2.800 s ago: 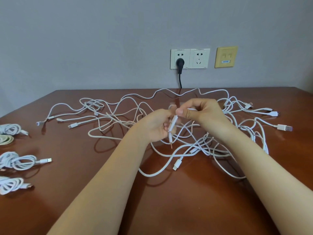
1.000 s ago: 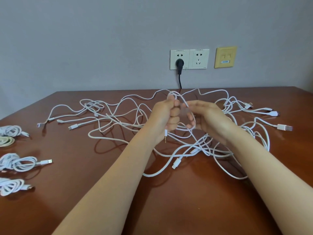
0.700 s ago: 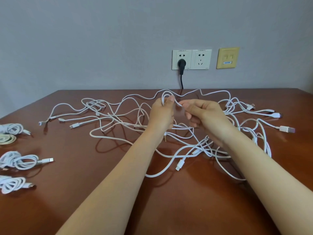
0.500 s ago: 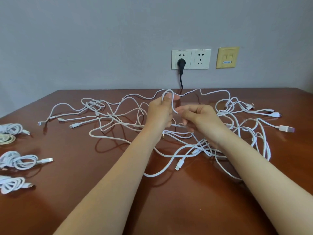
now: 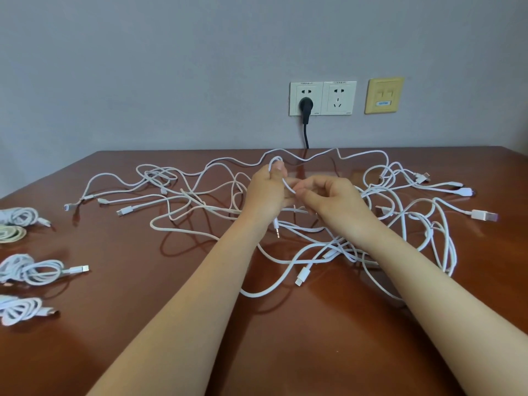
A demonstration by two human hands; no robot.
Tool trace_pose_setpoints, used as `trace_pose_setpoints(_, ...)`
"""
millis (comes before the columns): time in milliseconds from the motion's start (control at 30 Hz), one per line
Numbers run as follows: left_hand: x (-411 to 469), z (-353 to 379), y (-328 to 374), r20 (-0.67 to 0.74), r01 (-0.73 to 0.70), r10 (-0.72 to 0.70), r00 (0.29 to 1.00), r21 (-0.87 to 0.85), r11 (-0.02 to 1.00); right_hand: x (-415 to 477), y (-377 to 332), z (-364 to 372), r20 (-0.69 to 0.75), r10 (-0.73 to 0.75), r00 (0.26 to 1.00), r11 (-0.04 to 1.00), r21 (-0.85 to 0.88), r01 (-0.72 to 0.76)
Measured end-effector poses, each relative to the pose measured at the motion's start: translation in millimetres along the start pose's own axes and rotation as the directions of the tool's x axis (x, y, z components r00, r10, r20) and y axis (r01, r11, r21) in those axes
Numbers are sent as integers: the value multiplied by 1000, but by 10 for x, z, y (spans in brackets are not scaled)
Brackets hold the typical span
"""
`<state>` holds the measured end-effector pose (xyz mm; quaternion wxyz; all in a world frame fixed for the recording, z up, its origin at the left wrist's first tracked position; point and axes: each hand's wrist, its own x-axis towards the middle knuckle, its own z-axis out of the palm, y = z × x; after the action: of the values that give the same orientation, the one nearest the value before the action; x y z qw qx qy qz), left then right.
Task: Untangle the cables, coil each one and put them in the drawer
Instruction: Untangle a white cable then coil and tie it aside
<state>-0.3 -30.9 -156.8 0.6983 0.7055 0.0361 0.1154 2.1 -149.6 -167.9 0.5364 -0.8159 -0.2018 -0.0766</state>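
Nothing in front of me can be read. The white double wall socket (image 5: pixel 323 98) carries tiny grey print along its top and bottom edges. The yellow square wall plate (image 5: pixel 383 90) bears a small blue-and-white sticker (image 5: pixel 383 103) (both too small to make out).

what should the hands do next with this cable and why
Probably the right hand should feed another turn into the grip of the left hand, which holds a loop of the thin white cable with its jack plug hanging below; the rest runs into the tangle.
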Motion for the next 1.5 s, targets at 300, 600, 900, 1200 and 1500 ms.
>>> trace_pose_setpoints(300, 86, -98, 91, 108, 224, -218, 970, -746, 628, -44, -65, 3, 36, -5, 999, 993, -120, 9)
trace_pose_setpoints(600, 132, -258, 127, 194, 247, -154, 969, -818, 520, -59, -141, -90, -10, -18, 1000, 963, -269, 14)
trace_pose_setpoints(900, 97, -183, 142, 12, 125, -129, 992, -357, 926, -114, -198, -22, -26, -628, 778, 547, -726, 417)
trace_pose_setpoints(1200, -19, 13, 50, 189, 206, -176, 966, -152, 967, -157, -215, 22, 60, -489, 870, 753, -475, 456)
trace_pose_setpoints(1500, -49, 77, 3, 429, 238, -242, 870, 63, 969, -94, -178, -40, -60, -292, 955, 915, -307, 260)
